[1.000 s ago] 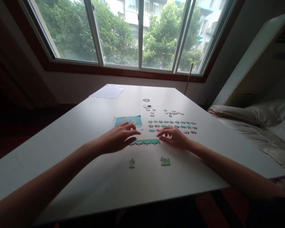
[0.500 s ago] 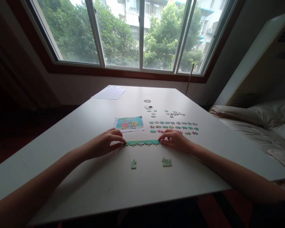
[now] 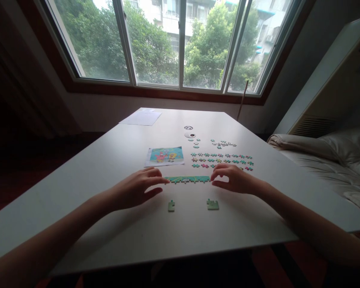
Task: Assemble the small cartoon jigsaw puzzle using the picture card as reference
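A strip of joined jigsaw pieces [image 3: 187, 179], teal with a straight far edge and knobs on the near side, lies flat on the white table. My left hand [image 3: 141, 185] is at its left end, index finger stretched onto the end piece and thumb held apart below. At the strip's right end, my right hand [image 3: 235, 179] rests with curved fingertips beside or touching the edge; thumb and fingers have a gap between them. Nearer to me lie two greenish sections, a small puzzle piece [image 3: 171, 206] and a wider puzzle piece [image 3: 213, 205].
A cartoon picture sheet [image 3: 165, 156] lies beyond the strip. Rows of loose puzzle pieces [image 3: 219, 155] are at its right, some hidden behind my right hand. Farther back are two round items [image 3: 190, 135] and a paper sheet [image 3: 142, 117]. A pale sofa [image 3: 312, 160] stands right.
The strip has slid slightly right relative to the two near pieces. My left thumb has come away from the strip's end, and my right hand has shifted right with its fingers more spread.
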A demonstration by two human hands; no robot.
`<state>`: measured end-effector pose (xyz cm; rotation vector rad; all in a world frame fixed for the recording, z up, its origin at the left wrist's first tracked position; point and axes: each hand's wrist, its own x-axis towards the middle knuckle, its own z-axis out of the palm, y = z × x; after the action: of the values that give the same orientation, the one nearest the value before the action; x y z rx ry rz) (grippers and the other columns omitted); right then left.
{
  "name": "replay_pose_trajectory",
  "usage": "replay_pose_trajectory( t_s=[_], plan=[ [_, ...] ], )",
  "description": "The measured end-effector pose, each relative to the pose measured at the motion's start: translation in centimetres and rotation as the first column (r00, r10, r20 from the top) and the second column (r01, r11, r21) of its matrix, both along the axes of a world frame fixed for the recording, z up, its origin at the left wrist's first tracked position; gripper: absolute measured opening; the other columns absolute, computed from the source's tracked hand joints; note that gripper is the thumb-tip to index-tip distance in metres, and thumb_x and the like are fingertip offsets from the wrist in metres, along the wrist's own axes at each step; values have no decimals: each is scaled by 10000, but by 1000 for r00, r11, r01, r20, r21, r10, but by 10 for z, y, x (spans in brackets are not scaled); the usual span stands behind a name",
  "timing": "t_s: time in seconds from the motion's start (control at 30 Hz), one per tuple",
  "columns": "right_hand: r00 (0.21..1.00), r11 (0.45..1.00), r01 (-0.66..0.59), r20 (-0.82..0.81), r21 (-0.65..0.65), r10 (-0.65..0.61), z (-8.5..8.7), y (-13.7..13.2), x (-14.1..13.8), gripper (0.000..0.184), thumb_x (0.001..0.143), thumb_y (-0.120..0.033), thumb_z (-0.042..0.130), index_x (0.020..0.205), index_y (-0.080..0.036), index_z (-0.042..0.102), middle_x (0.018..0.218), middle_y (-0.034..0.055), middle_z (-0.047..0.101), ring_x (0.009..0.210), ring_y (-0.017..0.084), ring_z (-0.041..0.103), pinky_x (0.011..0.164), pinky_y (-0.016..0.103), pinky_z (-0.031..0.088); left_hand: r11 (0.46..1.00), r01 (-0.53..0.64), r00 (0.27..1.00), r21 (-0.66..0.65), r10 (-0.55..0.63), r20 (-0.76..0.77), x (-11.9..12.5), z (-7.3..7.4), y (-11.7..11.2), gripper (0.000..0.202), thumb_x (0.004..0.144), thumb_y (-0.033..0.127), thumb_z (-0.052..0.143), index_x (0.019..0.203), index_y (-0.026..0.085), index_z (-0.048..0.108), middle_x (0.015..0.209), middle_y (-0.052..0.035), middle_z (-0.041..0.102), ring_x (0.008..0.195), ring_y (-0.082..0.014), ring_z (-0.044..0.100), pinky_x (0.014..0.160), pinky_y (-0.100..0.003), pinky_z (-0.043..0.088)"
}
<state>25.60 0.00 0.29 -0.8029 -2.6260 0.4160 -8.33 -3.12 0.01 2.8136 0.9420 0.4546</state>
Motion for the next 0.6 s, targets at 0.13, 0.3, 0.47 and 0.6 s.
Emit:
replay_pose_trajectory(
  t_s=[0.13, 0.3, 0.47, 0.6],
  plan=[
    [985, 980, -111, 111, -168, 131, 10, -14, 0, 177, 796, -330, 620, 863, -170, 652, 829, 42, 612, 706, 106, 558, 652, 226, 463, 993, 83, 996, -88, -85, -18, 9, 7, -15, 222, 880, 224, 512, 1064, 255, 633, 867, -49, 568, 781, -147, 539, 710, -251, 448],
    [972, 935, -148, 128, -322, 198, 10, -21, -4, 221, 774, -321, 641, 936, -172, 652, 864, 36, 591, 665, 74, 560, 624, 183, 468, 981, 126, 991, -147, -130, -18, 13, 10, -22, 206, 867, 220, 544, 1016, 292, 666, 823, -33, 549, 725, -120, 519, 670, -211, 431],
    [971, 933, -152, 128, -326, 203, 11, -22, -3, 183, 781, -289, 632, 919, -173, 661, 851, 39, 594, 665, 81, 561, 624, 187, 466, 973, 129, 989, -192, -141, -50, 10, 16, -24, 207, 881, 239, 527, 1007, 305, 677, 794, -37, 554, 740, -131, 517, 674, -212, 430],
    [968, 934, -160, 134, -320, 212, 12, -22, -3, 176, 778, -279, 634, 915, -172, 663, 834, 39, 598, 665, 87, 557, 622, 194, 461, 961, 117, 987, -249, -141, -82, 4, 25, -25, 208, 864, 215, 558, 985, 326, 687, 754, -18, 579, 730, -126, 529, 681, -208, 424]
  ],
)
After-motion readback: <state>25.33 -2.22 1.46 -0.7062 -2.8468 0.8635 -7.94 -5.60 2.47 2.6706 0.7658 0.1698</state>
